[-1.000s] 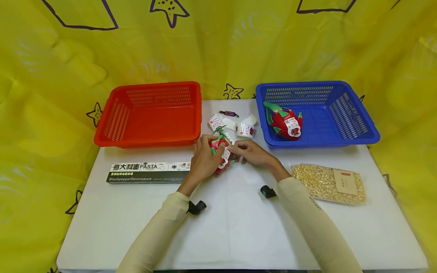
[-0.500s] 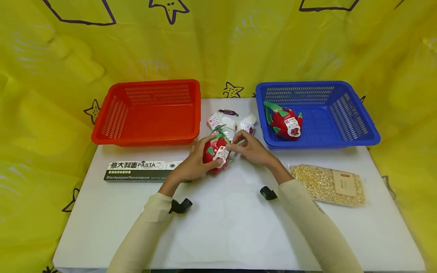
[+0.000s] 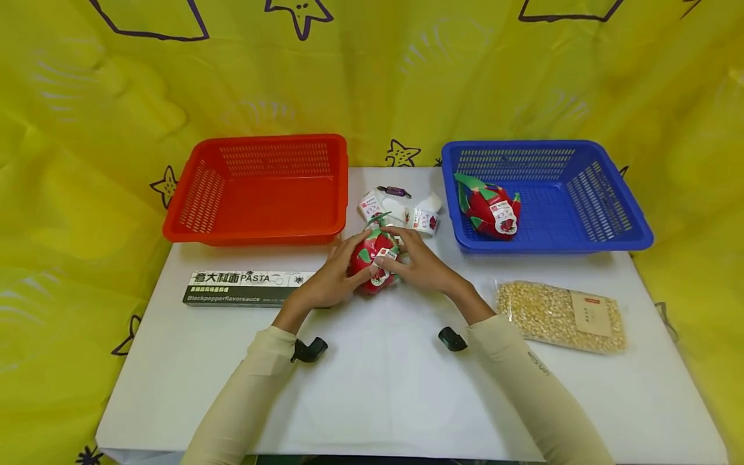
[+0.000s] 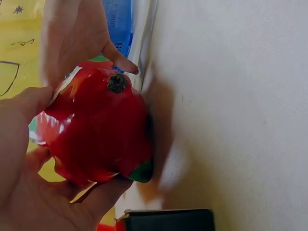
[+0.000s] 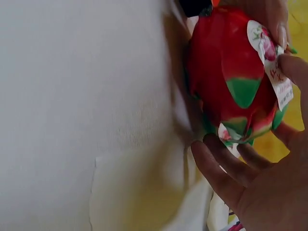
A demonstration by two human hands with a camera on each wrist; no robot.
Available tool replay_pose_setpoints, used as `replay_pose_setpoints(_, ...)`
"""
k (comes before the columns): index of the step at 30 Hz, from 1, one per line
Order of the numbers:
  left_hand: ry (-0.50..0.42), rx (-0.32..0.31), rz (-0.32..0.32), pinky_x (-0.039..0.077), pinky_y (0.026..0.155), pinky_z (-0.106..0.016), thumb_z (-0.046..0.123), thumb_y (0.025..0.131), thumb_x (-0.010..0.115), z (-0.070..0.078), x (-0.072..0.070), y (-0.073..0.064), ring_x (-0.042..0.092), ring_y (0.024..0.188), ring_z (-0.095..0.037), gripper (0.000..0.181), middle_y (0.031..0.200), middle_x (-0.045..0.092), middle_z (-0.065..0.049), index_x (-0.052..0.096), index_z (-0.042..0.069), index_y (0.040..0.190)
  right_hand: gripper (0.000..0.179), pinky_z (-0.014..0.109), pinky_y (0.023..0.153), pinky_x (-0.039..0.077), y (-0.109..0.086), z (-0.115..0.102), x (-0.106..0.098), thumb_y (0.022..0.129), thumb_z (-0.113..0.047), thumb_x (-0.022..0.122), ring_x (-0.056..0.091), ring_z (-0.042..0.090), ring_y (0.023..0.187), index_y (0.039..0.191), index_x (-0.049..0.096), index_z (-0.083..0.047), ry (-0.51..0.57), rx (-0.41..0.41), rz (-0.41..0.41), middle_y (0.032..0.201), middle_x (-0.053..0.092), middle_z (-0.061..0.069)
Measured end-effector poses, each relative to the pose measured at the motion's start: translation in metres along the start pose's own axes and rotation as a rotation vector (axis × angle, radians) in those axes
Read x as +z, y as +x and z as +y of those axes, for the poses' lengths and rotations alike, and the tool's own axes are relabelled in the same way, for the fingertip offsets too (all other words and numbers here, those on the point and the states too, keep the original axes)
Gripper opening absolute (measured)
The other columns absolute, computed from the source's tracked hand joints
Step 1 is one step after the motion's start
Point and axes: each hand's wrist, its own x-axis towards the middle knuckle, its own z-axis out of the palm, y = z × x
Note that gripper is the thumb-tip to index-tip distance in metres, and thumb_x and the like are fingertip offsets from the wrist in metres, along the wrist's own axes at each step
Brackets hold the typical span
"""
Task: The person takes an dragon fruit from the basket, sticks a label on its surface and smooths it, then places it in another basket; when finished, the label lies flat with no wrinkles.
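Note:
A red dragon fruit (image 3: 374, 242) with green scales is between both hands, close over the white table. My left hand (image 3: 328, 281) grips its left side, thumb in front and fingers underneath, as the left wrist view shows. From the right, my right hand (image 3: 427, 261) curves round the fruit, fingers at its green-tipped end. Its thumb (image 5: 291, 67) presses on a white printed label (image 5: 279, 79), part of which stands away from the skin. Beyond the fruit lie several white printed labels (image 3: 425, 221).
A red basket (image 3: 273, 239) stands at the back left. At the back right, a blue basket (image 3: 552, 245) holds another dragon fruit (image 3: 487, 210). A pasta box (image 3: 232, 295) lies left, a bag of yellow kernels (image 3: 537, 310) right, and a purple-wrapped candy (image 3: 394, 192) at the back.
My left hand has shifted left, down from the top of the fruit to its side. My right hand has gone from pinching at the label's edge to spreading round the fruit, thumb on the label.

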Motion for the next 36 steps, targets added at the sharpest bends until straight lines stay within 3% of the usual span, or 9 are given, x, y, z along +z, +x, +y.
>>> replay_pose_setpoints(4, 0.013, 0.022, 0.015, 0.034, 0.120, -0.068, 0.035, 0.105, 0.067, -0.002, 0.002, 0.001, 0.001, 0.162, -0.047, 0.079, 0.171, 0.028, -0.010, 0.022, 0.026, 0.170, 0.076, 0.064, 0.118, 0.040, -0.002, -0.003, 0.006, 0.102, -0.036, 0.070, 0.041, 0.043, 0.144, 0.163, 0.032, -0.013, 0.050, 0.012, 0.020, 0.163, 0.028, 0.022)
replay_pose_setpoints(10, -0.016, 0.036, -0.007, 0.018, 0.125, -0.071, 0.031, 0.102, 0.073, -0.001, 0.001, 0.001, -0.006, 0.162, -0.046, 0.088, 0.174, 0.023, -0.008, 0.018, 0.026, 0.171, 0.075, 0.058, 0.112, 0.046, -0.004, -0.009, 0.012, 0.101, -0.036, 0.069, 0.049, 0.042, 0.132, 0.163, 0.032, -0.015, 0.108, 0.040, 0.058, 0.160, 0.028, 0.022)
replay_pose_setpoints(14, -0.029, 0.030, -0.025, 0.017, 0.125, -0.071, 0.027, 0.099, 0.077, 0.000, -0.001, -0.001, -0.006, 0.162, -0.046, 0.095, 0.175, 0.018, -0.012, 0.015, 0.027, 0.171, 0.074, 0.055, 0.111, 0.049, -0.005, -0.014, 0.014, 0.101, -0.038, 0.068, 0.049, 0.040, 0.135, 0.163, 0.032, -0.016, 0.107, 0.051, 0.074, 0.160, 0.031, 0.021)
replay_pose_setpoints(18, -0.096, 0.037, -0.060, 0.028, 0.124, -0.066, 0.014, 0.098, 0.077, -0.001, -0.006, -0.009, 0.018, 0.160, -0.047, 0.098, 0.175, 0.016, -0.015, 0.013, 0.025, 0.172, 0.075, 0.053, 0.109, 0.052, -0.009, -0.018, 0.015, 0.102, -0.036, 0.068, 0.052, 0.043, 0.135, 0.163, 0.032, -0.012, 0.116, 0.070, 0.079, 0.159, 0.032, 0.022)
replay_pose_setpoints(19, -0.107, 0.038, -0.062, 0.027, 0.124, -0.066, 0.010, 0.098, 0.076, -0.002, -0.007, -0.012, 0.019, 0.160, -0.046, 0.097, 0.176, 0.015, -0.015, 0.014, 0.024, 0.172, 0.076, 0.053, 0.109, 0.052, -0.010, -0.019, 0.016, 0.102, -0.037, 0.069, 0.051, 0.043, 0.137, 0.163, 0.031, -0.011, 0.112, 0.074, 0.081, 0.160, 0.032, 0.022)
replay_pose_setpoints(22, -0.114, 0.052, -0.044, 0.026, 0.124, -0.067, 0.000, 0.099, 0.070, -0.003, -0.012, -0.020, 0.022, 0.159, -0.046, 0.089, 0.175, 0.017, -0.018, 0.019, 0.018, 0.171, 0.085, 0.055, 0.111, 0.051, -0.009, -0.027, 0.022, 0.100, -0.043, 0.072, 0.049, 0.041, 0.141, 0.165, 0.028, -0.011, 0.049, 0.095, 0.091, 0.164, 0.028, 0.020)
replay_pose_setpoints(25, -0.070, 0.060, 0.009, 0.028, 0.124, -0.066, -0.003, 0.101, 0.062, -0.003, -0.017, -0.027, 0.021, 0.159, -0.044, 0.078, 0.172, 0.024, -0.020, 0.025, 0.014, 0.168, 0.099, 0.058, 0.108, 0.053, -0.004, -0.037, 0.032, 0.092, -0.053, 0.078, 0.049, 0.039, 0.141, 0.166, 0.025, -0.014, -0.083, 0.134, 0.123, 0.168, 0.024, 0.017)
replay_pose_setpoints(28, -0.036, 0.071, 0.062, 0.042, 0.118, -0.061, -0.006, 0.101, 0.057, 0.000, -0.019, -0.031, 0.041, 0.148, -0.042, 0.070, 0.164, 0.037, -0.021, 0.031, 0.009, 0.165, 0.106, 0.062, 0.100, 0.056, 0.002, -0.046, 0.041, 0.087, -0.060, 0.080, 0.052, 0.041, 0.137, 0.168, 0.023, -0.020, -0.205, 0.194, 0.154, 0.169, 0.023, 0.018)
replay_pose_setpoints(36, 0.140, 0.068, 0.147, 0.033, 0.124, -0.060, -0.003, 0.100, 0.061, 0.001, -0.021, -0.035, 0.040, 0.151, -0.038, 0.058, 0.158, 0.049, -0.020, 0.048, 0.008, 0.156, 0.106, 0.060, 0.093, 0.059, 0.018, -0.055, 0.048, 0.081, -0.062, 0.082, 0.061, 0.040, 0.119, 0.164, 0.029, -0.024, -0.321, 0.298, 0.185, 0.148, 0.042, 0.022)
